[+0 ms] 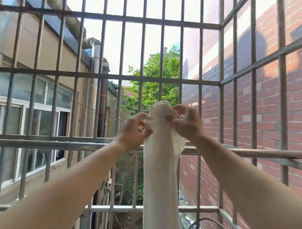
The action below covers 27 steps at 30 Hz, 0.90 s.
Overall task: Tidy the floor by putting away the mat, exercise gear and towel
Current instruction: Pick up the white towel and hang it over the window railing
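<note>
Our left hand [132, 129] pinches the bunched top of the white towel [157, 176] with curled fingers, and our right hand [186, 125] grips the same bunch from the other side, thumb and fingers closed round the cloth. Both arms are stretched forward and up. The towel hangs from our hands in one long narrow drop, passing in front of the horizontal metal rail [57, 142] and running out of view at the bottom. We cannot tell whether it touches the rail.

Around us stands a barred window grille [102, 50], with a red brick wall [269, 120] on the right, a beige building [44, 56] on the left and a green tree [153, 86] between them.

We judge the towel step under way but not finished: the cloth is off the floor yet not draped or stowed anywhere. The mat and exercise gear are out of view, so we cannot say how they stand.
</note>
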Each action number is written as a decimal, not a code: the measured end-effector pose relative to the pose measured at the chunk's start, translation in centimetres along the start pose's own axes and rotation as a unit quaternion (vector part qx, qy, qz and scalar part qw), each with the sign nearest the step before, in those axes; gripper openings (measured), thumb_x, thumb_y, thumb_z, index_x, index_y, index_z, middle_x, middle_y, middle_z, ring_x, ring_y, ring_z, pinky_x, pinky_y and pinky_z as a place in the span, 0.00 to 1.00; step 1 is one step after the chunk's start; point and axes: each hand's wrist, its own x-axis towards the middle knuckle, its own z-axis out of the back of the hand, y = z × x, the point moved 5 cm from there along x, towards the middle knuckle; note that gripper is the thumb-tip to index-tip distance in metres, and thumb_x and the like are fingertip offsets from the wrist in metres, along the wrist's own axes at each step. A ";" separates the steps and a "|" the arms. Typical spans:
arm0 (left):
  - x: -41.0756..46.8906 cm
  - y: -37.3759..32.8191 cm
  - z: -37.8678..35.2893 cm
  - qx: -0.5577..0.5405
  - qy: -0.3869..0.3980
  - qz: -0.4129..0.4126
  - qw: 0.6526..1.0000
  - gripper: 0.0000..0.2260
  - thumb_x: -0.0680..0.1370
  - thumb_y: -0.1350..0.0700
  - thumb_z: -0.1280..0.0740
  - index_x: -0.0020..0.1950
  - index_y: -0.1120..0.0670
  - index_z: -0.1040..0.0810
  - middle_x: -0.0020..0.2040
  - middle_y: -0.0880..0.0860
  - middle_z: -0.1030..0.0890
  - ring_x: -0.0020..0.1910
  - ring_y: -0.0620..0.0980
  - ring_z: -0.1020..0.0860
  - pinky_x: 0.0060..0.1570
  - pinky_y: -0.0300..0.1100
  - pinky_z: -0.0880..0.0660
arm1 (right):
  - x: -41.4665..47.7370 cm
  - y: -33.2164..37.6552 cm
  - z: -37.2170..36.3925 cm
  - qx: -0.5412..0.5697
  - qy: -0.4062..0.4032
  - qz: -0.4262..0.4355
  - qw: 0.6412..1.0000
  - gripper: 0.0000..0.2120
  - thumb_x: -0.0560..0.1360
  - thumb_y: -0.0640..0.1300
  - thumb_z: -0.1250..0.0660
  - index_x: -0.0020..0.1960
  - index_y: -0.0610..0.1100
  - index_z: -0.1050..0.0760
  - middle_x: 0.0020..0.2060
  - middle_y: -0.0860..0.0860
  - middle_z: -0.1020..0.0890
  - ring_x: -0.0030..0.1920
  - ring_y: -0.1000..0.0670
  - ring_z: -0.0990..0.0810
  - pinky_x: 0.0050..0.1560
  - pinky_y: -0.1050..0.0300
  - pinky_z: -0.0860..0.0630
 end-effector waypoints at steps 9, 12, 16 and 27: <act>1.5 1.3 -0.7 -0.044 0.045 0.034 0.997 0.21 0.72 0.53 0.28 0.63 0.50 0.29 0.46 0.50 0.20 0.42 0.48 0.19 0.40 0.42 0.21 | 2.7 -1.2 -0.6 -0.008 -0.012 -0.010 1.000 0.13 0.70 0.43 0.28 0.55 0.47 0.20 0.45 0.53 0.21 0.45 0.53 0.24 0.42 0.63 0.28; 0.9 2.6 -2.4 -0.024 0.100 0.050 0.993 0.26 0.69 0.53 0.25 0.64 0.47 0.32 0.46 0.50 0.19 0.41 0.46 0.18 0.40 0.41 0.21 | 3.1 -2.8 -1.9 -0.001 0.006 -0.027 1.000 0.11 0.70 0.44 0.28 0.53 0.47 0.20 0.45 0.51 0.18 0.44 0.51 0.21 0.43 0.59 0.23; 1.4 3.7 -2.7 0.011 0.066 0.035 0.997 0.24 0.68 0.54 0.25 0.62 0.46 0.28 0.39 0.48 0.20 0.30 0.41 0.24 0.34 0.34 0.27 | 3.0 -6.8 -3.6 -0.024 0.104 -0.108 0.988 0.11 0.69 0.44 0.26 0.50 0.44 0.21 0.48 0.46 0.17 0.48 0.47 0.19 0.51 0.51 0.21; 2.8 4.0 -2.2 0.079 0.006 0.026 0.996 0.20 0.70 0.54 0.26 0.60 0.45 0.26 0.40 0.42 0.22 0.34 0.38 0.25 0.32 0.29 0.34 | -2.5 -4.7 -2.4 -0.073 0.228 0.036 0.970 0.17 0.68 0.53 0.26 0.55 0.50 0.20 0.49 0.55 0.17 0.48 0.55 0.18 0.50 0.57 0.21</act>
